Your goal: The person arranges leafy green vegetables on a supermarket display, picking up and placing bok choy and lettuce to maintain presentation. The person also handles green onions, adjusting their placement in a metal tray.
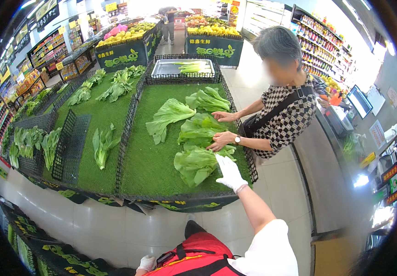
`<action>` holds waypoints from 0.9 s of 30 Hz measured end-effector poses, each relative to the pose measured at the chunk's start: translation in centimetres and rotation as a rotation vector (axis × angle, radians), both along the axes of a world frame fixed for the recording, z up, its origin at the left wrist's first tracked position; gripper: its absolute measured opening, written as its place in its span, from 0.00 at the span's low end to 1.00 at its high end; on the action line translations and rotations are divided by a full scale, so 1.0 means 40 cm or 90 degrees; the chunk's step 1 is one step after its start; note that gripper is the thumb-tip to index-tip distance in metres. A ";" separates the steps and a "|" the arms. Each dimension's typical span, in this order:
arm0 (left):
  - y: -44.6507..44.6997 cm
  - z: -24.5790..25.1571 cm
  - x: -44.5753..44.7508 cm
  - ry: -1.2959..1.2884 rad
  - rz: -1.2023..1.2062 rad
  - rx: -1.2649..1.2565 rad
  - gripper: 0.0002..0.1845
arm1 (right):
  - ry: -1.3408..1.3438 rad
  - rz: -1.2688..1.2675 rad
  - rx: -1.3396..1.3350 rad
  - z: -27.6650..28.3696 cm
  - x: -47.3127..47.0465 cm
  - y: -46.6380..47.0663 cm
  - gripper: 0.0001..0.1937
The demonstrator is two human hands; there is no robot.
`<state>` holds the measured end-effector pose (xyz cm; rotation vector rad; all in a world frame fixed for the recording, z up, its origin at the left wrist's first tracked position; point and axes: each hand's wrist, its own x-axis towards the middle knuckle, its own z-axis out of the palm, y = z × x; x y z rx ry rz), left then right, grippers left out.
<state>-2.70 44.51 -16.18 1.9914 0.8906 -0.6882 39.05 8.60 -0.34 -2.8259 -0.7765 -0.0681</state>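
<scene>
My right hand (231,172), in a white glove, reaches over the stand's right edge, its fingertips at the stem end of the nearest leafy green vegetable (196,165). Whether it grips the stems I cannot tell. Low beside the red vest hangs my left hand (146,263), also in a white glove, its fingers partly hidden and nothing visible in it. Beyond the nearest bunch lie another leafy bunch (198,128), a bunch at the back (208,99) and a paler one to the left (170,116). All rest on green artificial turf (143,165).
At the right, a person (284,103) in a checked top has both hands at the middle bunch, close to my right hand. Black plastic mesh dividers (127,138) edge the turf. A metal tray (164,69) holds pale green stalks. The checkout counter (317,165) stands farther right.
</scene>
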 end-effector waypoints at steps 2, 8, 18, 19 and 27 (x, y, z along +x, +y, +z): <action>0.002 0.041 0.025 0.016 0.070 -0.012 0.14 | 0.010 0.036 -0.045 0.002 0.087 0.022 0.58; 0.075 0.012 0.055 0.033 -0.204 0.119 0.10 | 0.092 0.175 -0.075 -0.038 0.247 0.049 0.65; -0.007 0.044 0.274 -0.064 0.275 -0.188 0.13 | 0.069 0.197 -0.034 -0.074 0.269 0.050 0.54; -0.013 0.054 0.299 -0.053 0.281 -0.203 0.13 | 0.041 0.198 0.013 -0.066 0.259 0.045 0.54; 0.083 0.035 0.409 0.033 -0.077 -0.006 0.16 | 0.101 0.162 -0.039 -0.009 0.076 0.015 0.55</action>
